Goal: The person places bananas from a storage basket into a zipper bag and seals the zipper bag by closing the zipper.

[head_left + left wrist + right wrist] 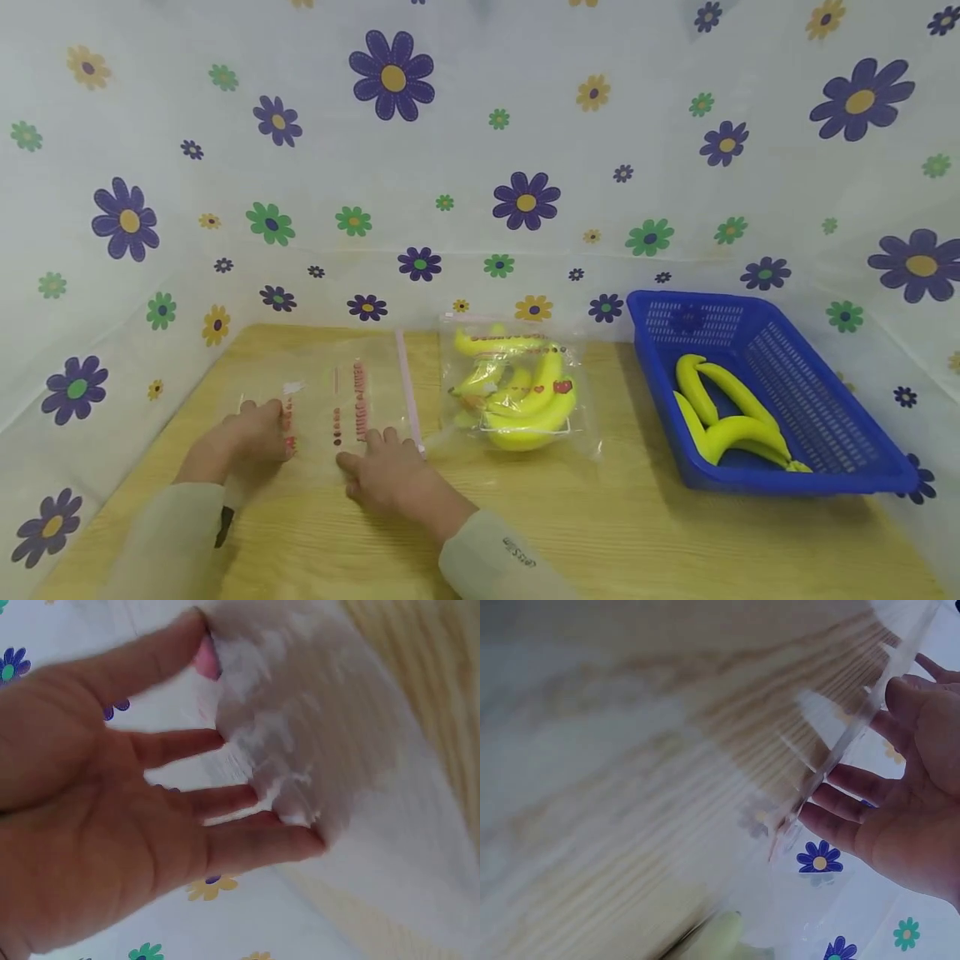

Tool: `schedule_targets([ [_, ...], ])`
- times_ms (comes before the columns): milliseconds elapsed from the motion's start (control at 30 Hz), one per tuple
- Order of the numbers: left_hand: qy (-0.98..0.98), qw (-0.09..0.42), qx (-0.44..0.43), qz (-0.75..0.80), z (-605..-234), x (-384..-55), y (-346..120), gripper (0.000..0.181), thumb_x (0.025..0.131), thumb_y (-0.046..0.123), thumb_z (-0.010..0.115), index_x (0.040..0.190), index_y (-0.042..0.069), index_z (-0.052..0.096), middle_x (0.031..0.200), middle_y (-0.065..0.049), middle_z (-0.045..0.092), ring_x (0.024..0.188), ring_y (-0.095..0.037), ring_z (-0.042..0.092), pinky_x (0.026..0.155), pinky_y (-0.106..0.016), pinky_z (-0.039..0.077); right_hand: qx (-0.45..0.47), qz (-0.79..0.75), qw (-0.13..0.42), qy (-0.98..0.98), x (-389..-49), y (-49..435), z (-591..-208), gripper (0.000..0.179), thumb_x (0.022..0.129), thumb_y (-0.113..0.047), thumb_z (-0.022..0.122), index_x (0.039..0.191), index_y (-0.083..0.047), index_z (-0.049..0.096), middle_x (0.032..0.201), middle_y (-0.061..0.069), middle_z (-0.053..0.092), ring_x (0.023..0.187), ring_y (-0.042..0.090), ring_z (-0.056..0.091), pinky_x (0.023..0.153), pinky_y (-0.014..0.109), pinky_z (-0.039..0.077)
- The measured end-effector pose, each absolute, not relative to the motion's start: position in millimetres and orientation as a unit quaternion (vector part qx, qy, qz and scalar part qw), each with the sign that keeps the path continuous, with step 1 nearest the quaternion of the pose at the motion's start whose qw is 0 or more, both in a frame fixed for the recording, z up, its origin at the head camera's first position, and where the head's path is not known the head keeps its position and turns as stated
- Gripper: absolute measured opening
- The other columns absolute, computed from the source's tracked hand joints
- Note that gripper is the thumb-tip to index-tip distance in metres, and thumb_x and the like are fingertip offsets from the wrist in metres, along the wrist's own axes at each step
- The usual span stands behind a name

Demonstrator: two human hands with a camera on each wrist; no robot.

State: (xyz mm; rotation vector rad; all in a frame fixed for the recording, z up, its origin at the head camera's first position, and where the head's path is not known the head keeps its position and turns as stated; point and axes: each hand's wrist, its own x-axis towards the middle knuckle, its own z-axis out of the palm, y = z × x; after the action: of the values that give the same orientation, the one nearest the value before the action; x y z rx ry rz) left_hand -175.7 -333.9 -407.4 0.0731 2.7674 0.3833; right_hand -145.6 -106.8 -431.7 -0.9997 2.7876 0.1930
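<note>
A clear zip bag [318, 375] with red print and a pink zip strip lies flat on the left of the table, with no fruit seen in it. My left hand [255, 429] touches the bag's left part; the left wrist view shows its fingers [262, 847] spread against the crinkled plastic. Near the zip side, my right hand [393, 475] rests its fingertips on the bag. Those fingers [862, 784] look fairly straight in the right wrist view. Just right of this bag lies another clear zip bag [517, 383], holding several yellow bananas [536, 417].
A blue plastic basket [810, 483] stands on the right side with several bananas [738, 429] inside. The wooden table [600, 533] is bounded at the back and sides by a white flower-patterned cloth [450, 150].
</note>
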Motion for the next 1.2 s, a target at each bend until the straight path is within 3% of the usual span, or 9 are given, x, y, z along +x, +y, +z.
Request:
schedule_targets([
  [133, 0.970, 0.196, 0.041, 0.135, -410, -177, -338, 0.084, 0.086, 0.044, 0.070, 0.128, -0.020, 0.037, 0.109, -0.035, 0.046, 0.098, -0.046, 0.050, 0.090, -0.063, 0.044, -0.333, 0.055, 0.099, 0.936, -143, -110, -429, 0.048, 0.100, -0.052, 0.047, 0.147, -0.050, 0.040, 0.132, -0.003, 0.046, 0.106, 0.014, 0.042, 0.081, 0.030, 0.046],
  [233, 0.970, 0.197, 0.056, 0.133, -422, -181, -348, 0.100, 0.083, 0.052, 0.071, 0.136, -0.021, 0.029, 0.119, -0.042, 0.042, 0.108, -0.055, 0.046, 0.095, -0.070, 0.039, -0.331, 0.047, 0.117, 0.935, -141, -113, -428, 0.050, 0.098, -0.053, 0.050, 0.147, -0.050, 0.039, 0.130, -0.004, 0.046, 0.105, 0.013, 0.041, 0.083, 0.030, 0.045],
  [333, 0.972, 0.177, 0.073, 0.139, -436, -189, -361, 0.100, 0.082, 0.053, 0.072, 0.137, -0.017, 0.029, 0.127, -0.045, 0.036, 0.118, -0.063, 0.039, 0.096, -0.074, 0.036, -0.331, 0.046, 0.128, 0.934, -138, -116, -427, 0.053, 0.097, -0.053, 0.052, 0.148, -0.049, 0.039, 0.132, -0.004, 0.046, 0.108, 0.012, 0.041, 0.085, 0.029, 0.045],
  [533, 0.969, 0.156, 0.097, 0.162, -449, -202, -376, 0.106, 0.078, 0.059, 0.074, 0.140, -0.015, 0.029, 0.135, -0.045, 0.033, 0.125, -0.065, 0.030, 0.099, -0.077, 0.030, -0.333, 0.037, 0.144, 0.931, -134, -118, -422, 0.046, 0.099, -0.047, 0.052, 0.144, -0.043, 0.044, 0.144, -0.004, 0.043, 0.125, 0.013, 0.042, 0.096, 0.029, 0.046],
  [700, 0.960, 0.173, 0.095, 0.200, -438, -197, -366, 0.101, 0.081, 0.045, 0.078, 0.143, -0.016, 0.027, 0.144, -0.049, 0.019, 0.131, -0.067, 0.016, 0.104, -0.078, 0.020, -0.330, 0.030, 0.160, 0.930, -130, -117, -420, 0.048, 0.100, -0.044, 0.053, 0.146, -0.043, 0.042, 0.148, -0.004, 0.040, 0.130, 0.013, 0.039, 0.100, 0.029, 0.045],
  [867, 0.950, 0.196, 0.082, 0.229, -427, -188, -357, 0.097, 0.083, 0.033, 0.079, 0.147, -0.014, 0.023, 0.148, -0.050, 0.004, 0.133, -0.070, 0.001, 0.104, -0.080, 0.009, -0.324, 0.013, 0.187, 0.927, -129, -117, -420, 0.050, 0.098, -0.042, 0.057, 0.146, -0.044, 0.042, 0.144, -0.003, 0.043, 0.125, 0.013, 0.041, 0.101, 0.029, 0.045],
  [1033, 0.951, 0.177, 0.092, 0.237, -430, -190, -361, 0.098, 0.080, 0.035, 0.081, 0.146, -0.012, 0.027, 0.149, -0.048, 0.008, 0.133, -0.070, 0.002, 0.104, -0.080, 0.010, -0.316, -0.002, 0.185, 0.930, -129, -118, -419, 0.051, 0.096, -0.028, 0.061, 0.142, -0.044, 0.047, 0.138, -0.001, 0.045, 0.117, 0.013, 0.042, 0.099, 0.029, 0.045],
  [1200, 0.955, 0.156, 0.100, 0.233, -428, -195, -362, 0.094, 0.078, 0.031, 0.083, 0.144, -0.013, 0.033, 0.147, -0.049, 0.014, 0.132, -0.070, 0.008, 0.105, -0.079, 0.014, -0.293, -0.023, 0.174, 0.940, -129, -123, -417, 0.048, 0.099, -0.027, 0.056, 0.143, -0.043, 0.049, 0.142, -0.001, 0.044, 0.127, 0.014, 0.040, 0.105, 0.031, 0.042],
])
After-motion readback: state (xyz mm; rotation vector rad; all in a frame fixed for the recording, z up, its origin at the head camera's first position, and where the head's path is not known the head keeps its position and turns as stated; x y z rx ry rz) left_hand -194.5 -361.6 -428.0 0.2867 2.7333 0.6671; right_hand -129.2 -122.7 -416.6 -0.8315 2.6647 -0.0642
